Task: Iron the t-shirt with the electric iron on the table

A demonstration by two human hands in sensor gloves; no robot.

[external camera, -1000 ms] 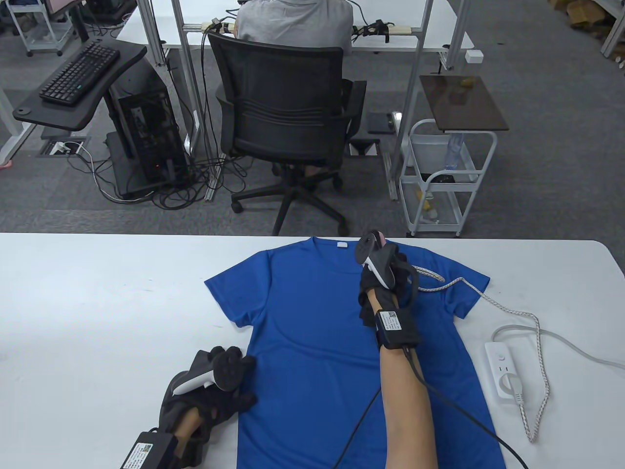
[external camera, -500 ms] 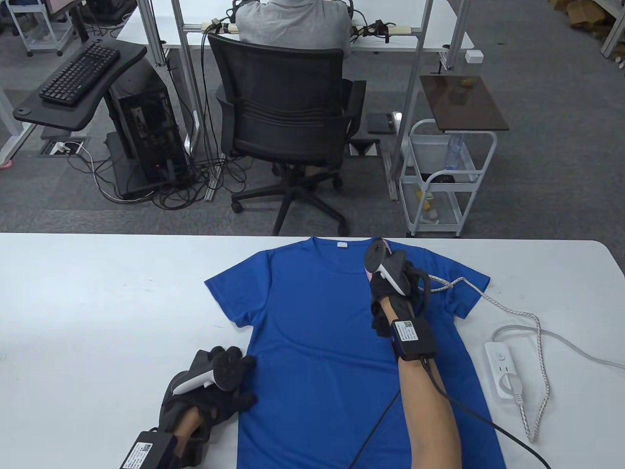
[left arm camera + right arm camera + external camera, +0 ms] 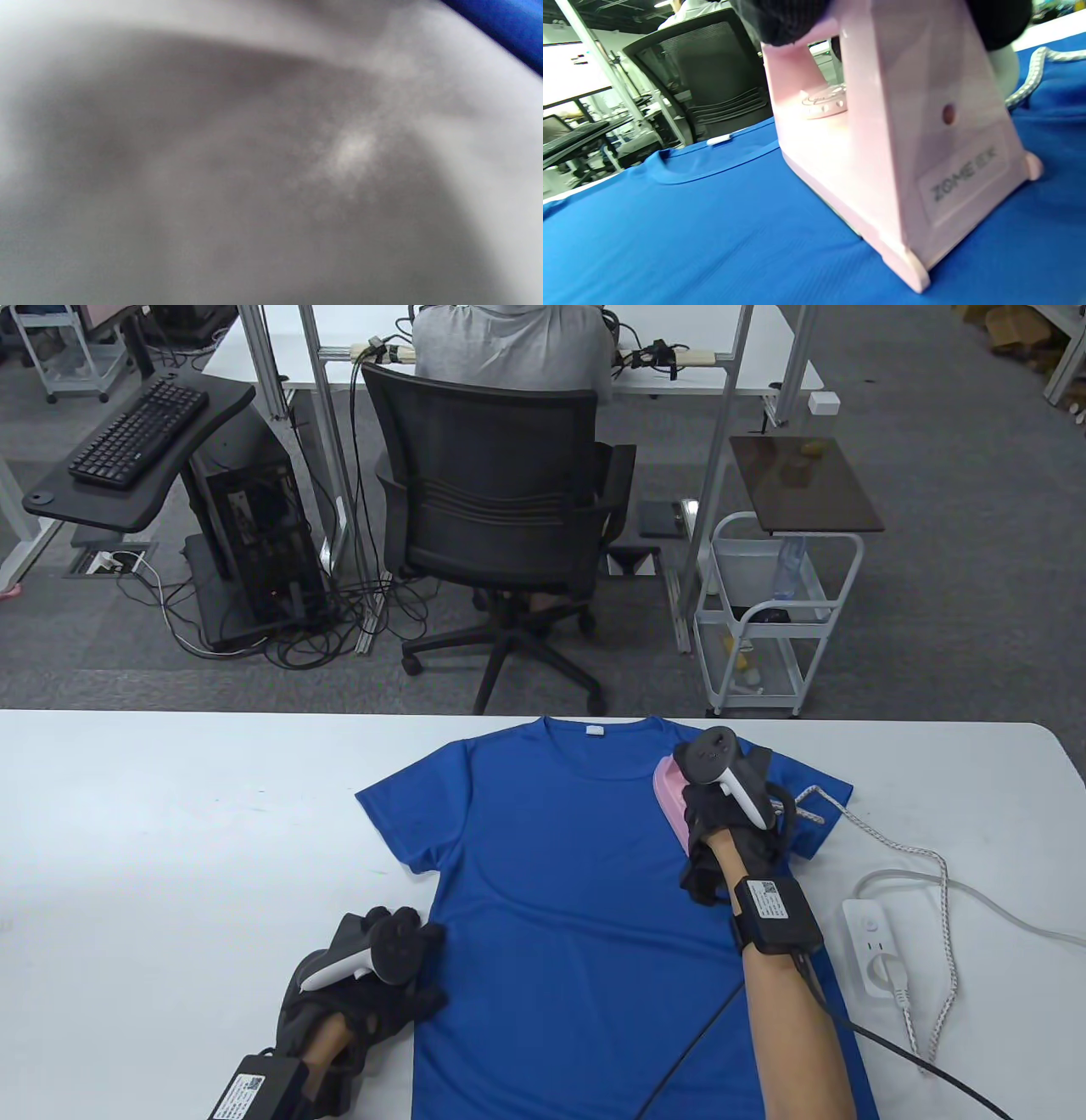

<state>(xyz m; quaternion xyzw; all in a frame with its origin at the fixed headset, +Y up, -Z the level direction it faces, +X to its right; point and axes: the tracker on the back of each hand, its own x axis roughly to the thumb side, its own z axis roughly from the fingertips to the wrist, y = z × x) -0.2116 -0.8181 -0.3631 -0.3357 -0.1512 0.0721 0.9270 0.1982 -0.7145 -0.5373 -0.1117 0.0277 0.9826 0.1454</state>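
A blue t-shirt (image 3: pixel 551 882) lies flat on the white table (image 3: pixel 170 831), neck toward the far edge. My right hand (image 3: pixel 721 814) grips the handle of a pink electric iron (image 3: pixel 670 802) that sits flat on the shirt's right shoulder. In the right wrist view the pink iron (image 3: pixel 891 161) rests sole-down on the blue t-shirt (image 3: pixel 691 237), with gloved fingers (image 3: pixel 785 19) curled over its handle. My left hand (image 3: pixel 382 976) presses flat on the shirt's left side edge near the hem. The left wrist view is a grey blur with a corner of the blue t-shirt (image 3: pixel 509 25).
The iron's braided cord (image 3: pixel 925 899) loops over the table to a white power strip (image 3: pixel 874 950) at the right. Beyond the far edge stand a black office chair (image 3: pixel 501 517) with a seated person and a white cart (image 3: pixel 780 602).
My right hand has slid the iron to the right, from beside the collar out onto the right shoulder. The left hand has stayed put.
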